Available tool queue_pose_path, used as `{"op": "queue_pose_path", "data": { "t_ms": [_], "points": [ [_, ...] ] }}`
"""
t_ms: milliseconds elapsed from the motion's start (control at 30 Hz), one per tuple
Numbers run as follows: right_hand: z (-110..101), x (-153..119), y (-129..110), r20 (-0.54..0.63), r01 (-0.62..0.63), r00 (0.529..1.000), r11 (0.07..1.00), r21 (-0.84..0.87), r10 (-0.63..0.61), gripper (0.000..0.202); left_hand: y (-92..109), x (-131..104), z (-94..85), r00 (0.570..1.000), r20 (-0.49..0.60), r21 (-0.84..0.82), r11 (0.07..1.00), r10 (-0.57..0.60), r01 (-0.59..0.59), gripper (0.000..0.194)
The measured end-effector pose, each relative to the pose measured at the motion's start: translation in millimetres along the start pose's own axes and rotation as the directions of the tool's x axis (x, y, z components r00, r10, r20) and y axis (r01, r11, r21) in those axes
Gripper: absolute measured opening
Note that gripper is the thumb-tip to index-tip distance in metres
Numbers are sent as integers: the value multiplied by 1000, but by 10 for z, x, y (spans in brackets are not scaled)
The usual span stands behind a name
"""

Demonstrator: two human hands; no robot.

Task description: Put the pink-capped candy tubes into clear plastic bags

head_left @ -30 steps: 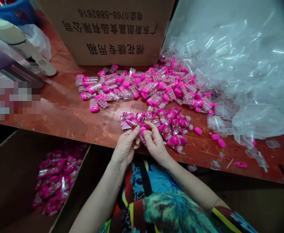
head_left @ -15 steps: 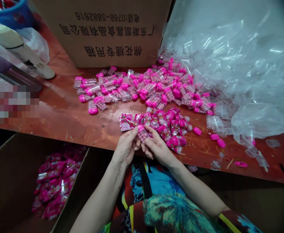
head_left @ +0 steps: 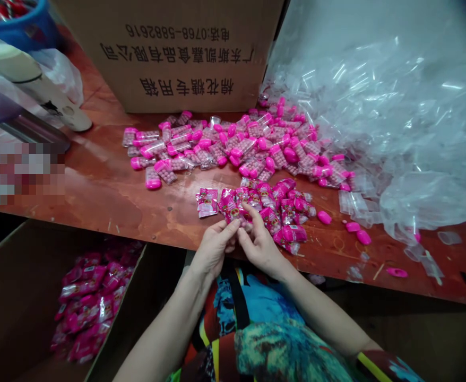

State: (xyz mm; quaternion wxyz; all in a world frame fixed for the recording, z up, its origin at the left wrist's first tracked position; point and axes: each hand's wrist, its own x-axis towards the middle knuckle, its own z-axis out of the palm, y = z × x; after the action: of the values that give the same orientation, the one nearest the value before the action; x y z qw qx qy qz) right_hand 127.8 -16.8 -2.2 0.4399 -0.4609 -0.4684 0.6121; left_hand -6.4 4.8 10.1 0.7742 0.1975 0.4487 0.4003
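A small candy bottle in a pink printed sleeve [head_left: 230, 205] is between my hands at the table's front edge; fingers partly cover its lower end. My left hand [head_left: 213, 249] pinches that end with thumb and fingers. My right hand [head_left: 262, 246] closes on it from the other side, index finger stretched along the sleeve and thumb near the left thumb. Just left lies a small stack of flat printed sleeves [head_left: 208, 203]. Beyond and to the right is a cluster of sleeved candy bottles [head_left: 270, 199]. Farther back lie many unsleeved, pink-capped bottles of pink candy balls [head_left: 213, 146].
A large cardboard box [head_left: 177, 58] stands behind the bottles. Clear plastic empties [head_left: 368, 106] heap at right, near loose pink caps [head_left: 352, 227]. Below left, an open carton [head_left: 14, 297] contains sleeved bottles. A cream flask [head_left: 37, 87] and blue basket [head_left: 29, 32] sit at left.
The bottle, bare with its candy balls showing half a second ago, now has a pink printed sleeve around it. One sleeve has left the flat stack. My hands have shifted slightly on it.
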Motion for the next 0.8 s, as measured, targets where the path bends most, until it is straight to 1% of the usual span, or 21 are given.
{"op": "queue_pose_path", "data": {
  "t_ms": [33,67,133,200,267,333,367,400,433,467,500,533,567,600,633,667,700,733,767,800],
  "points": [
    [-4,5,2,-5,5,1000,1000,5,-5,65,-16,-7,0,1000,-2,20,1000,-9,9,32],
    [-13,12,-1,9,-15,1000,999,44,14,66,-29,-14,-5,1000,1,40,999,-17,17,32],
    [-42,25,-10,74,-91,994,987,135,82,71,-50,-26,-22,999,21,77,996,-39,37,33],
    [-75,30,-13,133,-170,980,971,168,148,73,-72,-34,-32,996,61,105,993,-59,52,35],
    [-113,22,-11,131,-218,971,964,155,198,70,-98,-38,-20,989,127,133,989,-77,60,40],
    [-179,-7,-30,67,-211,976,973,97,205,64,-122,-43,9,976,203,152,987,-84,53,43],
    [-231,-31,-56,21,-183,983,982,39,183,61,-127,-47,22,971,225,155,987,-81,46,42],
    [-297,-60,-95,-27,-139,990,989,-43,138,58,-127,-51,28,972,222,156,987,-70,36,40],
    [-374,-92,-146,-76,-86,994,984,-154,75,55,-121,-54,23,979,196,158,987,-51,20,39],
    [-456,-123,-206,-127,-31,992,954,-299,-7,55,-107,-57,5,988,151,163,987,-23,-2,38],
    [-533,-148,-271,-178,5,979,885,-466,-100,58,-86,-57,-27,996,89,172,985,13,-28,39],
    [-594,-162,-334,-241,-4,949,753,-658,-205,64,-59,-56,-71,998,15,180,982,58,-59,39],
    [-625,-162,-391,-274,-38,903,575,-818,-330,73,-28,-52,-122,992,-63,181,979,107,-94,39],
    [-617,-143,-437,-264,-84,859,387,-918,-439,77,6,-45,-175,979,-136,173,977,153,-129,39],
    [-567,-104,-468,-220,-123,825,216,-969,-520,77,41,-35,-225,960,-202,155,975,192,-162,39],
    [-476,-42,-480,-154,-130,813,84,-988,-561,72,74,-24,-268,940,-259,133,972,224,-195,38],
    [-353,41,-474,-80,-96,826,0,-995,-558,62,104,-12,-301,921,-300,110,968,247,-223,38],
    [-208,144,-451,-9,-33,848,-36,-999,-530,53,130,-1,-323,908,-326,88,965,262,-246,38],
    [-57,260,-413,66,46,878,-54,-997,-475,50,150,7,-336,900,-341,70,962,271,-263,38],
    [87,384,-365,120,104,898,-61,-993,-424,49,165,11,-343,896,-347,56,960,277,-275,38]
  ]
}}
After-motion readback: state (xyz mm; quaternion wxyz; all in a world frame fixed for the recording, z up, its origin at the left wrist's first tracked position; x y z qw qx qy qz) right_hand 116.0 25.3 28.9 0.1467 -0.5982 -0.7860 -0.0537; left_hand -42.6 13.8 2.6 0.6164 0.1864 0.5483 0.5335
